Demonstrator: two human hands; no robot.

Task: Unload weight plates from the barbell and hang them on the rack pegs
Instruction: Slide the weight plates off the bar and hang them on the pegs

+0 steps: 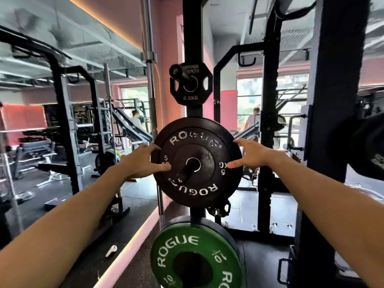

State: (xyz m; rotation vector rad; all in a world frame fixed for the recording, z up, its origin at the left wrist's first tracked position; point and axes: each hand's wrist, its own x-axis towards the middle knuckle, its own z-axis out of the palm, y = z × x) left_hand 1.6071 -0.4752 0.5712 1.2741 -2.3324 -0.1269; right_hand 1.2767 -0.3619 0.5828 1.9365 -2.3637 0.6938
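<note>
A black 5 kg Rogue plate (197,146) hangs on the middle peg (186,173) of the black rack upright (192,38). My left hand (141,162) lies at the plate's left edge, thumb stretched onto its face and fingers at the rim. My right hand (252,152) is at the right edge with straight fingers, thumb touching the face. Above, a small black 2.5 kg plate (191,86) sits on the top peg. Below, a green 10 kg Rogue plate (195,256) hangs on the lowest peg.
A thick black post (332,100) stands close on the right with a dark plate (369,146) beside it. A mirror on the left reflects racks and benches. A steel barbell (152,100) stands upright left of the rack. Two people are in the background.
</note>
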